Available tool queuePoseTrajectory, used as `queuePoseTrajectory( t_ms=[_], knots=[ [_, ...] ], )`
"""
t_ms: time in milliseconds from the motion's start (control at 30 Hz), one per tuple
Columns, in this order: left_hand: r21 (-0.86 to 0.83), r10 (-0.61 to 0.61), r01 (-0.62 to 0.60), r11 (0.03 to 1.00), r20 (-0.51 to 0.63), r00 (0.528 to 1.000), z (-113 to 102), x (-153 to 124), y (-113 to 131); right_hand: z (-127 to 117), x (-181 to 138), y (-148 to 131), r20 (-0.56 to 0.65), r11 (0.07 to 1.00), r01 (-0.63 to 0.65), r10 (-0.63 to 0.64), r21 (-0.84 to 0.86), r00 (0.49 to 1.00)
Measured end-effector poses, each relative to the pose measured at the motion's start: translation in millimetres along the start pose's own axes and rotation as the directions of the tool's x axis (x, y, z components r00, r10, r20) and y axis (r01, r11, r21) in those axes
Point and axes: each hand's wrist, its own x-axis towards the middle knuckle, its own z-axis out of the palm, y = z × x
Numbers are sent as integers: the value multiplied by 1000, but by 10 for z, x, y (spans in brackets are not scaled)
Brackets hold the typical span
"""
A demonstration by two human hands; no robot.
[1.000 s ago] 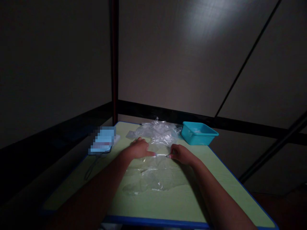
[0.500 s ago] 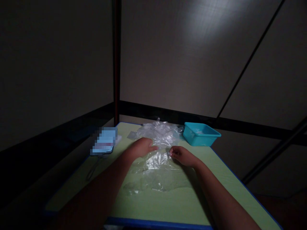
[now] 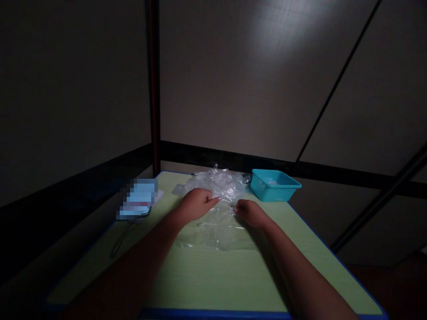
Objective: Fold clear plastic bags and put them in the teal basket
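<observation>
A clear plastic bag (image 3: pixel 213 231) lies crumpled on the light green table (image 3: pixel 213 280) in front of me. My left hand (image 3: pixel 196 202) rests on its far left part, fingers curled and the forefinger pointing right. My right hand (image 3: pixel 250 212) pinches the bag's far edge with closed fingers. Behind both hands sits a heap of more clear plastic bags (image 3: pixel 216 182).
A teal plastic tub (image 3: pixel 274 184) stands at the table's far right corner. A blurred light blue item (image 3: pixel 138 200) lies at the far left, with a dark cord (image 3: pixel 122 242) trailing from it toward me. Dark walls surround the table.
The plastic bag lay flat and stretched toward me; its near part has been drawn up toward my hands and now lies bunched and shorter. Both hands stayed near the far edge.
</observation>
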Motion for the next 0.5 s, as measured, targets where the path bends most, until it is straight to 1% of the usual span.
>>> queuePoseTrajectory(
  t_ms=[33, 100, 133, 167, 233, 367, 400, 433, 500],
  knots=[
    [-70, -32, 41, 997, 119, 992, 0, -9, 8, 1, 1, 5, 0, 1000, -3, 3, -17, 1000],
    [-179, -87, 154, 972, 335, 938, -4, -26, 14, 4, 1, 7, 6, 999, -12, 12, -38, 1000],
    [-209, -111, 212, 955, 411, 905, -5, -32, 12, 6, 0, 6, 9, 999, -17, 18, -44, 1000],
    [-226, -131, 259, 939, 461, 877, -4, -34, 6, 9, -1, 4, 13, 999, -22, 23, -47, 1000],
    [-242, -158, 317, 917, 510, 846, 8, -32, -19, 16, -1, -3, 17, 998, -32, 33, -47, 999],
    [-273, -162, 371, 888, 570, 805, 65, -13, -81, 23, 6, -22, 22, 997, -53, 54, -53, 998],
    [-286, -153, 370, 884, 571, 806, 77, -11, -89, 23, 7, -27, 22, 997, -55, 57, -56, 998],
    [-302, -140, 358, 884, 559, 817, 84, -12, -92, 21, 7, -33, 21, 997, -55, 56, -58, 998],
    [-331, -112, 313, 890, 508, 854, 85, -20, -79, 15, 6, -44, 17, 997, -47, 48, -61, 999]
  ],
)
